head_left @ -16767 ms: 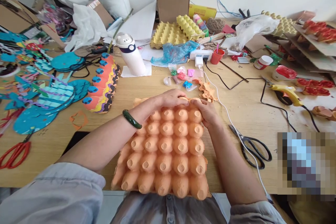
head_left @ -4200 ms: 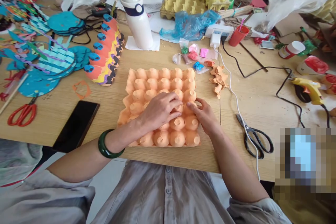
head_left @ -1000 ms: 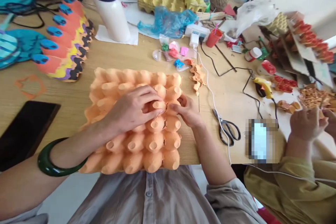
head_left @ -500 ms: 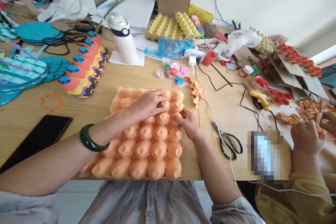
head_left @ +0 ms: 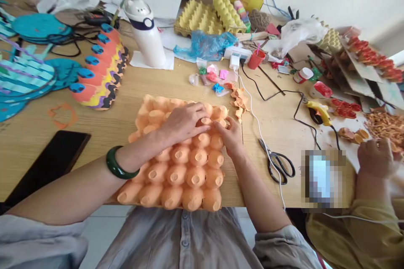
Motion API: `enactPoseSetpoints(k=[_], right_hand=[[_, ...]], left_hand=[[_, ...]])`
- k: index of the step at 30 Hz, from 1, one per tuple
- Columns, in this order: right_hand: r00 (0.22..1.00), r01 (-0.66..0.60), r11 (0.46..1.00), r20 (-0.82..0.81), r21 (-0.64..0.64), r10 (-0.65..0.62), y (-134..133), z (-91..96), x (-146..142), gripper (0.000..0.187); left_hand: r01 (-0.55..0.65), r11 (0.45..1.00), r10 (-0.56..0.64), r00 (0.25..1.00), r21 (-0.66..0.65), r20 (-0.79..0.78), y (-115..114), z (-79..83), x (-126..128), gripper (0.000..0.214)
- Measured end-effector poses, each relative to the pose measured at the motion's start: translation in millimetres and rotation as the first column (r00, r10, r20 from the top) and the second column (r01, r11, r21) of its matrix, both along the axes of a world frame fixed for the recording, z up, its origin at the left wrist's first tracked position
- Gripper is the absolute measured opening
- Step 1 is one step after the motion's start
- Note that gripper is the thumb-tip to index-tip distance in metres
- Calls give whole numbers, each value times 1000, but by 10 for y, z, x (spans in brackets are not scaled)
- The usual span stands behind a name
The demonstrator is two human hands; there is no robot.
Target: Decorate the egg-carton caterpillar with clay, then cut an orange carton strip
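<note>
An orange egg tray (head_left: 176, 172) lies bumps-up on the wooden table (head_left: 284, 122), its near edge at the table's front. My left hand (head_left: 184, 119), with a green bangle on the wrist, lies over the tray's far rows, its fingers curled round one bump. My right hand (head_left: 229, 134) pinches the same area from the right side, fingers closed on the tray's cardboard. Both hands meet near the tray's far right corner.
Black scissors (head_left: 277, 164) and a white cable lie right of the tray. Torn orange scraps (head_left: 240, 101), a white bottle (head_left: 145, 33), yellow egg trays (head_left: 205, 17), a glue gun (head_left: 318, 111) and a black phone (head_left: 47, 168) are around. Another person's hand (head_left: 377, 157) works at the right.
My hands have shifted along the tray toward its far right corner. The view has tilted slightly; the other person's hand stays at the right.
</note>
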State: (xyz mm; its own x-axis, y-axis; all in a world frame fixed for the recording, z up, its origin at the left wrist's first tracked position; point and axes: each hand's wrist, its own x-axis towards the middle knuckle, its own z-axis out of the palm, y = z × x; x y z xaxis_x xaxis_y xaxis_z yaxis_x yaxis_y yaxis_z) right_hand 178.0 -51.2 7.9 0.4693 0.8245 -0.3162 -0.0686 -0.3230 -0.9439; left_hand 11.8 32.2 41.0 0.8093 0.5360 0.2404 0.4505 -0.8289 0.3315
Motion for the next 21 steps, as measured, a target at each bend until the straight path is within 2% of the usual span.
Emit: enactPoseSetpoints(k=[4,11,21], right_hand=[[998,-14,999,-68,45,17,-23,12,12,50],[942,0,998,-335,58,19,-47,128,-29,41],[915,-35,997,-399,68,60,-68,148,-27,36]], left_hand=[[-22,1000,22,1000,-15,13,-26,-5,45,17],[-8,992,31,981,-122,193,-41,78,-47,13],[-41,980,96,954,-192,285,-88,75,-92,17]])
